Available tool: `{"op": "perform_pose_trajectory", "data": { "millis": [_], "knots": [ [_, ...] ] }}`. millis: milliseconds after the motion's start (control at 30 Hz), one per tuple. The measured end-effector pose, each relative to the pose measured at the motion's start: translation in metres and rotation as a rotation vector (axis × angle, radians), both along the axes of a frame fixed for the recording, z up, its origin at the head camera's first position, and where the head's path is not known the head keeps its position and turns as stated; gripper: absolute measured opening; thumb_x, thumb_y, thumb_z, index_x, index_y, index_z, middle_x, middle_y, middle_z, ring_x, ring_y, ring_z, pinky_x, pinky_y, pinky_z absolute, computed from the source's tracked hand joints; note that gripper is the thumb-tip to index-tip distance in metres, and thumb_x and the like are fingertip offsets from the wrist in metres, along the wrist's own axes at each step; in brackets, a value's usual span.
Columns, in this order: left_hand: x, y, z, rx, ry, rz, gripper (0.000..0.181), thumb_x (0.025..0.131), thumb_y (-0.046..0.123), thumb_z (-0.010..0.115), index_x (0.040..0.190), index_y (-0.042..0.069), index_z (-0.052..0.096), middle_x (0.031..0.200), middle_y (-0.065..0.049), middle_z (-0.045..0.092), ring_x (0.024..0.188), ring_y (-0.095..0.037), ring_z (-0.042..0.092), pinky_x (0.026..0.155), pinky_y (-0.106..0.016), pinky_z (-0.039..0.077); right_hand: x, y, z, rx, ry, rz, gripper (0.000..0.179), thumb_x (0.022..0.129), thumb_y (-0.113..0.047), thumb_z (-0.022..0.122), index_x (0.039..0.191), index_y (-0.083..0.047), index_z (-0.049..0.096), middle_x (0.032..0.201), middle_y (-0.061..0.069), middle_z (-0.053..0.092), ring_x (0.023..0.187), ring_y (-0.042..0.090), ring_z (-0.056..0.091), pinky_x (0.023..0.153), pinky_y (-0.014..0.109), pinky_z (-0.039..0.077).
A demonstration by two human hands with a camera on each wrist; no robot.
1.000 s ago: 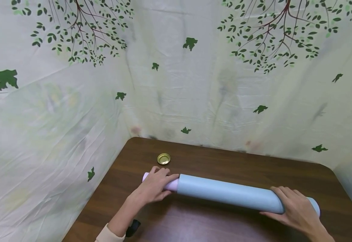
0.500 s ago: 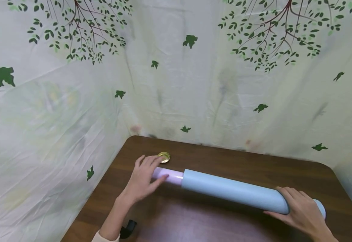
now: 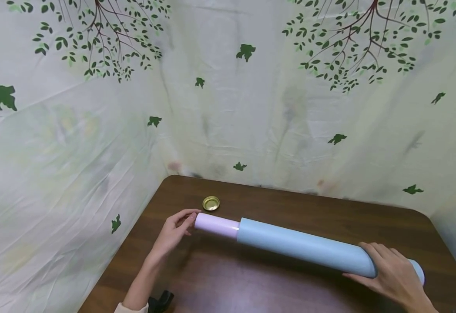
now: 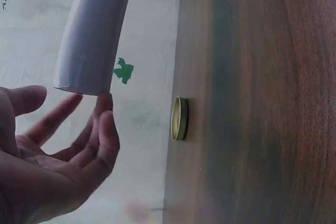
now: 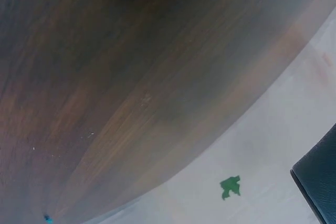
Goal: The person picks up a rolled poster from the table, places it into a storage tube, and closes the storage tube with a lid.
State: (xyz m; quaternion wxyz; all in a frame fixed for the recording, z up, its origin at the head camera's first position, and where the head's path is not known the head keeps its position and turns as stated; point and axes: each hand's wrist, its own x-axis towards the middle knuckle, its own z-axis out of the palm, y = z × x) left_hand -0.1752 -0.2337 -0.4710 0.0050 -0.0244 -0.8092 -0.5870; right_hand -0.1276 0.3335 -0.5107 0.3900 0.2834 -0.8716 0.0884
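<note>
A long light blue roll point(image 3: 302, 245) slants across the head view, held above the table. From its left end sticks a lilac tube point(image 3: 216, 225). My left hand point(image 3: 174, 229) is at the tube's free end. In the left wrist view, the fingertips of the left hand point(image 4: 63, 150) meet the rim of the lilac tube point(image 4: 94, 35), while the thumb stays apart, its fingers loosely bent and not wrapped round it. My right hand point(image 3: 394, 271) grips the blue roll near its right end. The right wrist view does not show that hand, only a dark leathery corner point(image 5: 320, 177).
Behind the lilac tube, a round gold lid point(image 3: 211, 203) lies on the brown wooden table point(image 3: 243, 282). White cloth point(image 3: 251, 108) printed with leaves hangs close round the table's back and sides. A black strap piece point(image 3: 161, 300) sits by the left wrist.
My left hand has let go of the lilac tube and moved left to its end. More of the tube shows, and the blue roll has shifted slightly right with the right hand.
</note>
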Motion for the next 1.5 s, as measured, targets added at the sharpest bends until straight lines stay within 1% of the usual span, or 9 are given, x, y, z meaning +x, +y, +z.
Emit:
{"op": "perform_pose_trajectory", "data": {
  "millis": [133,267,467,700,867,1000,1133,1267,1500],
  "knots": [
    [0.0,0.003,-0.002,0.011,-0.013,-0.052,0.037,0.105,0.025,0.061,0.135,0.004,0.065,0.124,-0.021,0.068,0.093,-0.008,0.067,0.079,-0.039,0.06,0.002,0.0,0.001,0.017,-0.017,-0.005,0.093,0.052,-0.077,0.085,0.106,-0.003,0.073,0.088,0.004,0.072,0.065,0.022,0.064,0.062,0.038,0.046],
    [0.0,0.008,-0.006,0.027,-0.012,-0.104,0.035,0.104,0.02,0.063,0.135,0.002,0.064,0.126,-0.024,0.067,0.092,-0.006,0.068,0.08,-0.044,0.061,0.005,-0.001,0.002,0.035,-0.056,-0.024,0.093,0.048,-0.073,0.089,0.107,-0.003,0.073,0.089,0.004,0.072,0.067,0.023,0.065,0.063,0.039,0.048],
    [0.0,0.018,-0.011,0.026,0.0,-0.139,0.035,0.103,0.019,0.066,0.133,0.003,0.065,0.125,-0.024,0.067,0.088,-0.009,0.068,0.079,-0.038,0.061,0.004,-0.003,0.001,0.031,-0.054,-0.023,0.094,0.048,-0.074,0.088,0.108,-0.003,0.072,0.09,0.004,0.073,0.068,0.022,0.065,0.063,0.038,0.048],
    [0.004,0.035,-0.013,0.044,0.004,-0.175,0.038,0.1,0.019,0.07,0.133,0.003,0.065,0.124,-0.022,0.069,0.091,-0.008,0.07,0.08,-0.033,0.059,0.004,-0.008,0.001,0.02,-0.058,-0.026,0.094,0.05,-0.079,0.086,0.107,-0.005,0.072,0.089,0.004,0.073,0.069,0.022,0.066,0.063,0.041,0.049],
    [0.006,0.044,-0.016,0.038,0.036,-0.237,0.037,0.1,0.019,0.07,0.132,0.003,0.067,0.121,-0.024,0.071,0.095,-0.011,0.072,0.084,-0.031,0.059,0.003,-0.012,0.0,0.026,-0.076,-0.042,0.094,0.05,-0.079,0.086,0.107,-0.005,0.073,0.09,0.004,0.074,0.073,0.021,0.068,0.064,0.043,0.051],
    [0.007,0.049,-0.017,0.065,0.073,-0.283,0.037,0.098,0.015,0.071,0.133,0.002,0.066,0.12,-0.026,0.071,0.097,-0.014,0.073,0.084,-0.027,0.058,0.003,-0.015,-0.001,0.016,-0.073,-0.035,0.093,0.05,-0.079,0.086,0.106,-0.006,0.073,0.09,0.003,0.073,0.073,0.021,0.068,0.064,0.044,0.051],
    [0.007,0.054,-0.019,0.073,0.086,-0.301,0.037,0.097,0.012,0.072,0.132,0.001,0.065,0.121,-0.025,0.071,0.098,-0.015,0.073,0.082,-0.021,0.057,0.003,-0.019,-0.002,0.005,-0.071,-0.027,0.094,0.05,-0.08,0.085,0.106,-0.006,0.073,0.09,0.003,0.073,0.072,0.022,0.067,0.063,0.044,0.051],
    [0.008,0.057,-0.021,0.083,0.09,-0.316,0.037,0.097,0.012,0.073,0.131,0.0,0.065,0.119,-0.025,0.071,0.101,-0.014,0.072,0.085,-0.021,0.057,0.003,-0.021,-0.002,0.021,-0.081,-0.04,0.095,0.05,-0.08,0.086,0.107,-0.006,0.073,0.09,0.004,0.073,0.073,0.021,0.068,0.064,0.044,0.052],
    [0.009,0.061,-0.025,0.098,0.108,-0.308,0.037,0.096,0.007,0.072,0.131,-0.005,0.064,0.121,-0.028,0.07,0.1,-0.01,0.071,0.085,-0.02,0.057,0.002,-0.023,-0.001,0.035,-0.087,-0.048,0.095,0.049,-0.078,0.086,0.107,-0.005,0.072,0.09,0.005,0.073,0.074,0.02,0.068,0.066,0.044,0.052]
  ]
}}
